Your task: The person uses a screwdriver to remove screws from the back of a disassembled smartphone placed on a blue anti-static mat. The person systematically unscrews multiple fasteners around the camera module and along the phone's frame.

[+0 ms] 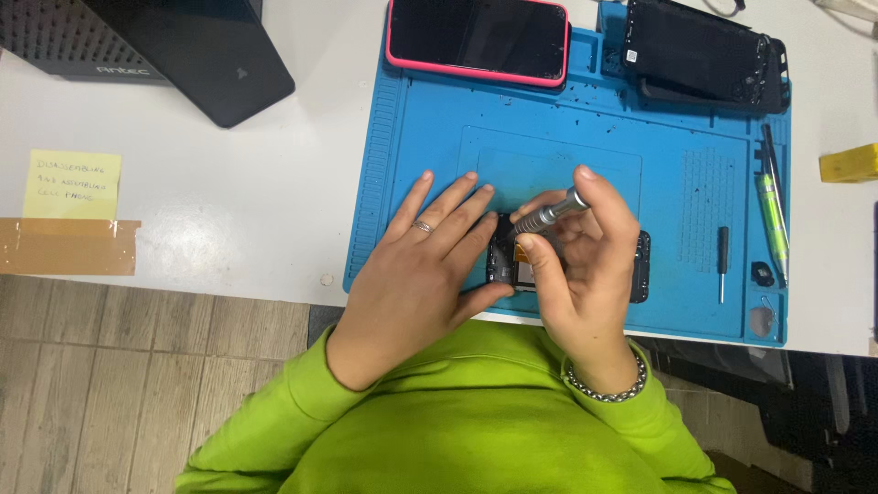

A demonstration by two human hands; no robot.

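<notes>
Gripping silver precision screwdriver (547, 214), right hand (585, 265) fingers curled around shaft, tip angled down onto opened phone (640, 267). Left hand (430, 261) flat, fingers spread and extended, pressing phone's left end; ring on one finger. Phone lies on blue work mat (430, 137), near front edge, largely covered by both hands. Pink-cased phone (477, 38) at mat's top edge. Dark phone part (704, 57) at top right corner. Small black screwdriver (722, 261) and green pen-shaped tool (773, 224) at mat's right side. Yellow sticky note (71, 184) on white table (229, 210), well left.
</notes>
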